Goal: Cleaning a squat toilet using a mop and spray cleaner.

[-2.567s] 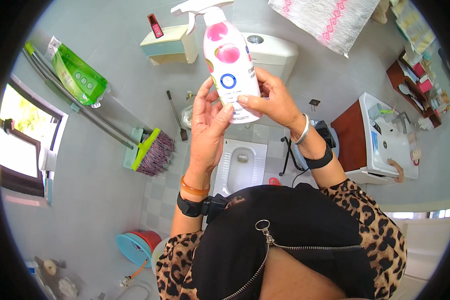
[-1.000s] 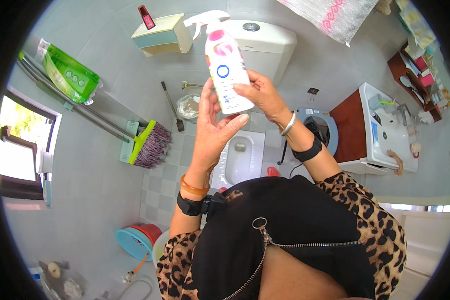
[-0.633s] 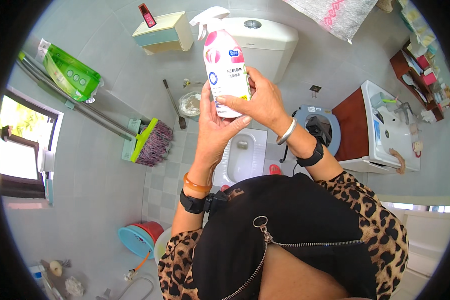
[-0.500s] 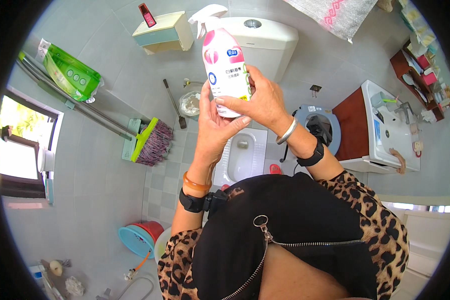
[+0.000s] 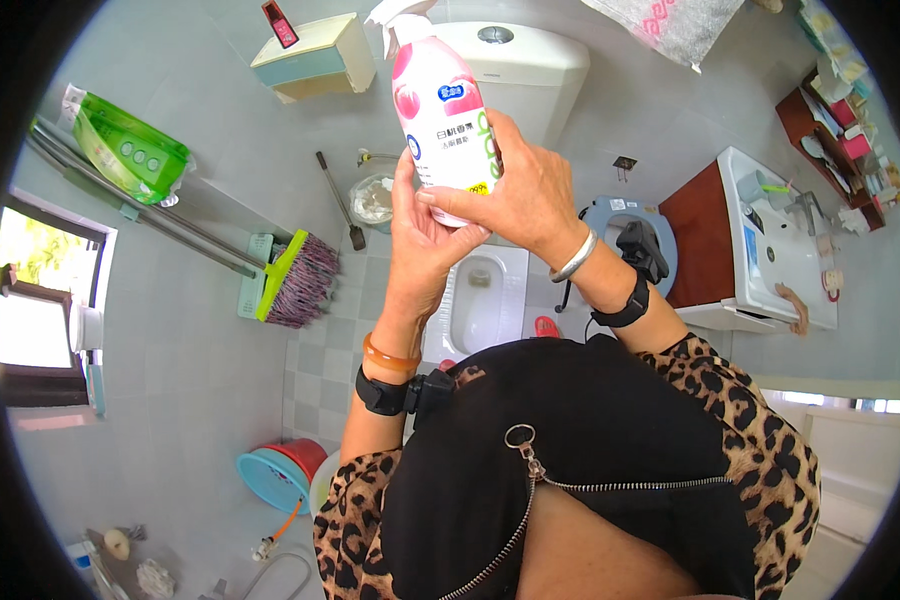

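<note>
A white and pink spray bottle (image 5: 448,120) with a white trigger head stands nearly upright, tilted a little to the left, in front of the toilet cistern. Its printed label faces me. My left hand (image 5: 422,235) supports the bottle's base from below and the left side, fingers curled round it. Wrapped about the lower right side is my right hand (image 5: 530,190), its thumb lying across the front of the label. The bottle's back and the fingertips behind it are hidden.
Below the hands is a white squat toilet (image 5: 477,305). A mop (image 5: 295,280) leans at the left wall near a bin (image 5: 372,200). Right of the hands are a blue-grey seat (image 5: 660,250) and a washbasin (image 5: 775,245). Buckets (image 5: 270,475) stand lower left.
The bottle and both hands have shifted slightly up and left in view, and the surroundings have shifted a little too. Both hands keep the same hold on the bottle.
</note>
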Tool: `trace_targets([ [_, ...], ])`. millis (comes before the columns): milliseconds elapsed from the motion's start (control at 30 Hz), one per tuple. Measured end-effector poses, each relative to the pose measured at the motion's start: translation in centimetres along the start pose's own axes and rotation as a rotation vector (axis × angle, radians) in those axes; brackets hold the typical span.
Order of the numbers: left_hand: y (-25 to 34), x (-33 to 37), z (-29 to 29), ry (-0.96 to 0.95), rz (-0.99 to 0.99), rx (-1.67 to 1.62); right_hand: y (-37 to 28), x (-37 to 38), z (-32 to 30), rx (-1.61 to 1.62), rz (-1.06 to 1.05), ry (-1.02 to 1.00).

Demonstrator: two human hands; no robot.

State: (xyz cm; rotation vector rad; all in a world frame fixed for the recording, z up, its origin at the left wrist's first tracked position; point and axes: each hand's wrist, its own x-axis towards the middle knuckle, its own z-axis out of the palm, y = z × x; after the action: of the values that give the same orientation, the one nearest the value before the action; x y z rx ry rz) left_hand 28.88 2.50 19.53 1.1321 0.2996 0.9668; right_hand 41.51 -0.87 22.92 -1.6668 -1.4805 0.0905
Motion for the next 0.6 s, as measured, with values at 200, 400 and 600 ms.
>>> trace_targets([
  [200,-0.28,0.13,-0.20,0.001,-0.009,-0.012,-0.10,0.07,-0.02,-0.049,0.008,-0.014],
  [400,-0.45,0.12,-0.66,0.013,-0.017,-0.041,0.00,0.02,0.26,-0.073,0.000,-0.031],
  [600,-0.64,0.32,-0.56,0.014,-0.037,-0.059,0.54,-0.02,0.29,-0.084,-0.006,-0.022],
])
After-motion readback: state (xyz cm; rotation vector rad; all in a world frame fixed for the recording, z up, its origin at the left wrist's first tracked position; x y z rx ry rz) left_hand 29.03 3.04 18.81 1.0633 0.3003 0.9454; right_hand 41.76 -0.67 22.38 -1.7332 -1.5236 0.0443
